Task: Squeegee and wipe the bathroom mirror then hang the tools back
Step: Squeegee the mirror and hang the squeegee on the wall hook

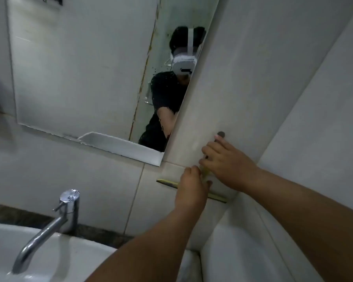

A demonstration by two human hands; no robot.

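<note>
The mirror [80, 74] hangs on the tiled wall at upper left, with water drops near its right edge. A squeegee [167, 183] with a yellowish blade lies flat against the wall tiles just right of the mirror's lower corner. My left hand [192, 190] grips it near the blade's middle. My right hand [226, 161] holds its upper handle, fingers stretched up to a dark round wall hook [221, 134]. The handle is mostly hidden by both hands. No cloth is in view.
A chrome tap [55, 218] stands over the white basin [49, 261] at lower left. A white ledge [120, 146] runs under the mirror. A tiled wall corner [273, 143] rises on the right. The mirror reflects a person in dark clothing.
</note>
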